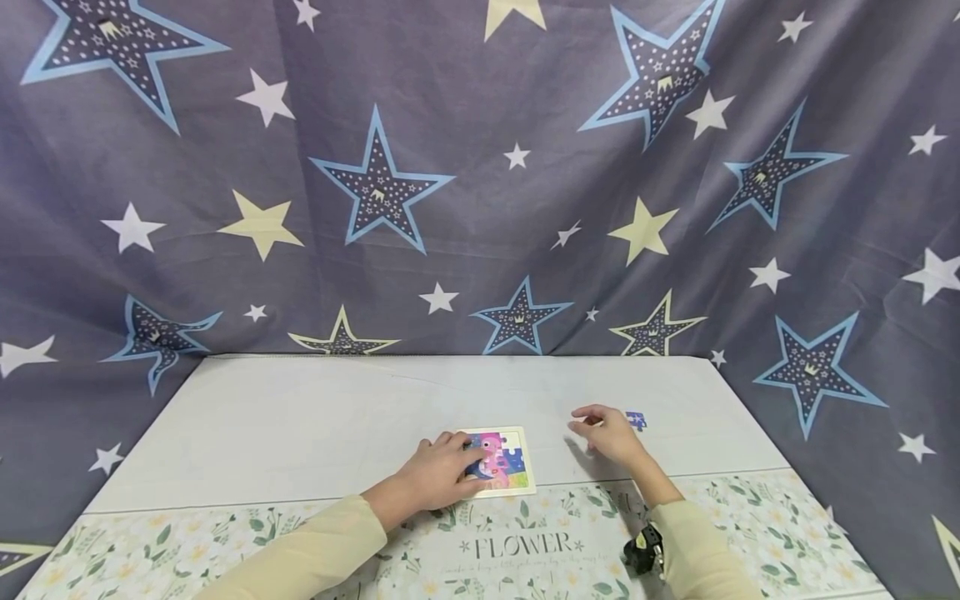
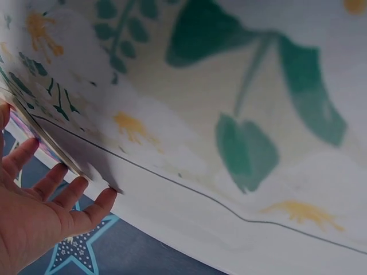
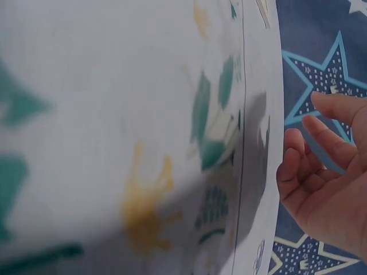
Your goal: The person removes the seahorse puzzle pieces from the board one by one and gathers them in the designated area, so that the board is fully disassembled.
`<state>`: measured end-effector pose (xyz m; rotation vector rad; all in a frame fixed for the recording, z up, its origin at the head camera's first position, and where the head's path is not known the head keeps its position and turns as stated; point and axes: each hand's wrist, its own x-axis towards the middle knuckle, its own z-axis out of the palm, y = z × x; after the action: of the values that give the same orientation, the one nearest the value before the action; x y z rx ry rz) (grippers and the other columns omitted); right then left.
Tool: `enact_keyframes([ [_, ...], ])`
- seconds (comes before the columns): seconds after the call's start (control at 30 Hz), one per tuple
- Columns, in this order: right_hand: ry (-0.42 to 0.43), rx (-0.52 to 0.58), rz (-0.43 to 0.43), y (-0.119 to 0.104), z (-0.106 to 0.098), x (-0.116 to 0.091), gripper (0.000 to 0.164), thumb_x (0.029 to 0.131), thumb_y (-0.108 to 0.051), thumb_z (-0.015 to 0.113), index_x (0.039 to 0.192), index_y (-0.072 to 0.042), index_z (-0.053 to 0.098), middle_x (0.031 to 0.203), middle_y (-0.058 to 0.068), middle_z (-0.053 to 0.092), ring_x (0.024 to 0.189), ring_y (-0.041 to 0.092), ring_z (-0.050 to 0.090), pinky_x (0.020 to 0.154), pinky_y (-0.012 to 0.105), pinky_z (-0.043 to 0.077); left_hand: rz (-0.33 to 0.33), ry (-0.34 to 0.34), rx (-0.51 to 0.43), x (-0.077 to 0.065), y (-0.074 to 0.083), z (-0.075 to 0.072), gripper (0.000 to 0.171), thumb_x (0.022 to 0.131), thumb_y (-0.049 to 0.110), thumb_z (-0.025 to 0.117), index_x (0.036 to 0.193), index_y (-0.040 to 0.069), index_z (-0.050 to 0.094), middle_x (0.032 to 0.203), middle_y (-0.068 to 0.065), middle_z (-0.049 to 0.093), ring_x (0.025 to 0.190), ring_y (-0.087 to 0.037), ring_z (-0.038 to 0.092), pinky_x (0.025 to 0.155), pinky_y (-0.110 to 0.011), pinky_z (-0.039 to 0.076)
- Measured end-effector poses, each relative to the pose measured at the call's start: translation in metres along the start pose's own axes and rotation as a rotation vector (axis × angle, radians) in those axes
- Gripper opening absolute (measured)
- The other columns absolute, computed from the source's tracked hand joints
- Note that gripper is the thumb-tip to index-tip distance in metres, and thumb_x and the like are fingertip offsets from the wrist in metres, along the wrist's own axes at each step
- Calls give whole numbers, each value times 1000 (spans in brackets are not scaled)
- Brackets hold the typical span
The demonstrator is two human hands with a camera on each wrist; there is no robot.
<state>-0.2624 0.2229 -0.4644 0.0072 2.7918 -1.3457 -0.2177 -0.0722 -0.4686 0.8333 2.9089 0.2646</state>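
Note:
A jigsaw puzzle point(image 1: 501, 467) in a white frame lies near the middle of the table, showing a pink figure on blue. At its upper right, a piece-shaped patch is bare white. My left hand point(image 1: 438, 471) rests over the left part of the puzzle, and in the left wrist view its spread fingers point(image 2: 74, 192) touch the frame along its edge. To the right, my right hand point(image 1: 609, 433) is held above the table with nothing in its fingers, thumb and forefinger apart. Just beyond it lies a loose blue puzzle piece point(image 1: 636, 420), partly hidden by the hand.
The white tabletop point(image 1: 300, 425) has a floral mat point(image 1: 555, 575) with the word FLOWER along its near side. A dark curtain point(image 1: 465, 183) with stars hangs behind and at both sides. A black device point(image 1: 643, 550) is on the right wrist.

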Motion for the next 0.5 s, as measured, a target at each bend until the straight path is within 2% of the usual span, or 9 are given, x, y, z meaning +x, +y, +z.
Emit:
enact_keyframes([
  [0.37,-32,11,29,-12,22,-1,27,86,-18,66,109,-5,65,90,9,58,57,16,54,53,26,44,-5,-15,-16,-5,-1,-5,55,92,57,45,137,27,48,139,-9,45,128,-30,42,95,-57,38],
  [0.5,-56,33,3,-16,29,-3,26,86,-18,66,109,-4,65,89,9,57,62,17,55,54,28,48,-7,-12,3,-5,-3,-3,53,92,55,46,137,27,48,139,-8,45,126,-28,44,95,-55,39],
])
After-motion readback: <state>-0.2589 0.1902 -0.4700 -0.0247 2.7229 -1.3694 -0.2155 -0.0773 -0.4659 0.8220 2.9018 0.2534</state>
